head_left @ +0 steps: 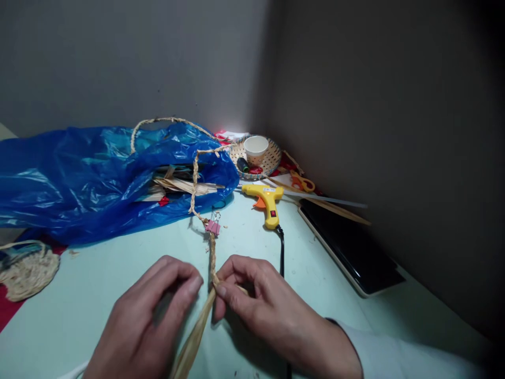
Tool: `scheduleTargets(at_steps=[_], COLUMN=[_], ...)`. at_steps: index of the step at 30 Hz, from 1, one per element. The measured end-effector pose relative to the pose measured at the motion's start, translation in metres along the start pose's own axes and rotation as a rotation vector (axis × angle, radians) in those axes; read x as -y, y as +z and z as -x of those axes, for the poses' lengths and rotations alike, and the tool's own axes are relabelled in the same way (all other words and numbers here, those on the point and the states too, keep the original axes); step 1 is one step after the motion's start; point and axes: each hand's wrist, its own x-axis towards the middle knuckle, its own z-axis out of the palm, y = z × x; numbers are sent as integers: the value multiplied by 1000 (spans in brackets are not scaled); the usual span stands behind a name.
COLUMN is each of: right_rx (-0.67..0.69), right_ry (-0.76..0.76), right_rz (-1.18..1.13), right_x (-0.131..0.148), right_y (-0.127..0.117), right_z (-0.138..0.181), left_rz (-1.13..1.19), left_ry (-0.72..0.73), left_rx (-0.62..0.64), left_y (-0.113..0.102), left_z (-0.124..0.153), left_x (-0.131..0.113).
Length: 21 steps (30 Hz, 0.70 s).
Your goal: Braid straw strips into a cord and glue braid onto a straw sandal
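Loose straw strands [193, 342]: fan out from under the hands towards the camera, flat on the table [98, 263]
Right hand [260, 305]: thumb and forefinger pinch the near end of the braid [212, 252], where it splits into the strands
Left hand [145, 321]: fingers curled, tips just beside the same spot; whether it grips a strand cannot be told
Braid: runs away from the hands across the table, through a pink binder clip [213, 227], then loops up over the blue plastic bag [79, 179]
Right of the braid: yellow glue gun [268, 199] with its black cord [281, 252], and a dark tablet [347, 242]
Far corner: woven tray [272, 158] holding a white cup [255, 147], orange scissors [303, 183] near it
Left edge: coiled straw mat [27, 273]
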Motion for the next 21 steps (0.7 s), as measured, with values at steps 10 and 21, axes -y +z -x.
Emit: scheduleTargets(at_steps=[10, 21], right_rx=[3, 2], right_ry=[55, 91], right_rz=[-50, 135], right_x=[-6, -6], right_y=[9, 5], right_z=[4, 5], left_rz=[786, 628], left_ry=[-487, -396], left_rx=[374, 323], left_y=[12, 17], left_z=[-17, -22], left_x=[1, 12])
